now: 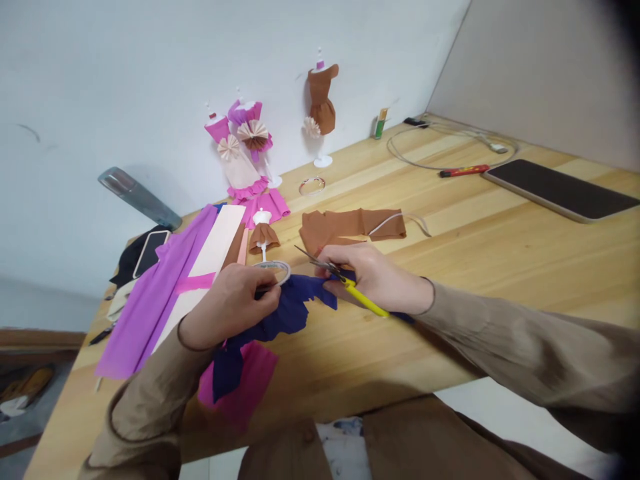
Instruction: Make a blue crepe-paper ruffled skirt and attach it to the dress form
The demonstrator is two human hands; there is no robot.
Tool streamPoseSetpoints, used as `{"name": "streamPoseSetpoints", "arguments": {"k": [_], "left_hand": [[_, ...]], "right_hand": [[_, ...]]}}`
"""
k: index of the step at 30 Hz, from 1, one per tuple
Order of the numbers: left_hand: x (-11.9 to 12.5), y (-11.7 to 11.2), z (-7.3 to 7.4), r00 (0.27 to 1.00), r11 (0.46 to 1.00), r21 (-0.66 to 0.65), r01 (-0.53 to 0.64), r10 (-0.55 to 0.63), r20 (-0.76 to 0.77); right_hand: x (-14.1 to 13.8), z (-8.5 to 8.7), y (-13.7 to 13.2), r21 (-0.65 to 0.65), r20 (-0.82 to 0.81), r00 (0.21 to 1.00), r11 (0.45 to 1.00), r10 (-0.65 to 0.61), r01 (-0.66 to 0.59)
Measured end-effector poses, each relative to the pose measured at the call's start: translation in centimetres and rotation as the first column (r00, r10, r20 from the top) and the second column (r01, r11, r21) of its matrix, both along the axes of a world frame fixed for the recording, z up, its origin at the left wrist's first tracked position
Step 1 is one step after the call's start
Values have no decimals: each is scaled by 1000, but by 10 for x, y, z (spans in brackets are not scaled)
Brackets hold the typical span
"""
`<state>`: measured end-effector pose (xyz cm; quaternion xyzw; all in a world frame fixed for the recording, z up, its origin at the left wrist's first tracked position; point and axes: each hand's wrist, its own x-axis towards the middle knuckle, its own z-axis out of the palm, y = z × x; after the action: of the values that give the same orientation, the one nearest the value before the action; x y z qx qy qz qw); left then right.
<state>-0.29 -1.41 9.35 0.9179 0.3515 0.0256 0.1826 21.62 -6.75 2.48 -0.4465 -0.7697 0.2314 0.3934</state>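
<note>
My left hand point(231, 303) is closed, pinching a crumpled piece of dark blue crepe paper point(280, 313) above the wooden table point(450, 267). My right hand point(373, 277) grips yellow-handled scissors point(345, 283) whose blades are parted at the paper's upper right edge. A roll of clear tape point(278, 268) lies just behind my left hand. A pink paper piece point(250, 383) hangs over the table's front edge under the blue paper.
Purple, pink and cream paper sheets point(165, 293) lie at the left. Brown crepe paper point(345, 227) lies behind my hands. Small mannequins in paper dresses point(245, 153) point(321, 100) stand by the wall. A tablet point(560, 190), cable, red pen point(463, 171) and phone point(150, 252) are also on the table.
</note>
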Motion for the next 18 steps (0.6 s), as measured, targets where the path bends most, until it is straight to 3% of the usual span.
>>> {"name": "streamPoseSetpoints", "arguments": {"k": [7,9,11,14,18], "left_hand": [[-10,19,-4,989,961,-276,18,24,148],[-12,23,-7,989,954,-299,-5,50,140],[-13,22,-12,992,970,-239,-42,70,109],[-13,15,-16,995,997,-31,-73,75,62],[-11,6,-16,999,991,130,-28,25,23]], "right_hand": [[8,-1,32,-41,-69,996,998,-58,56],[8,-3,37,-64,-93,994,996,-63,57],[7,-5,37,-87,-96,993,995,-65,56],[4,-6,31,-103,-58,996,993,-71,65],[1,-5,26,-85,-55,997,995,-57,52]]}}
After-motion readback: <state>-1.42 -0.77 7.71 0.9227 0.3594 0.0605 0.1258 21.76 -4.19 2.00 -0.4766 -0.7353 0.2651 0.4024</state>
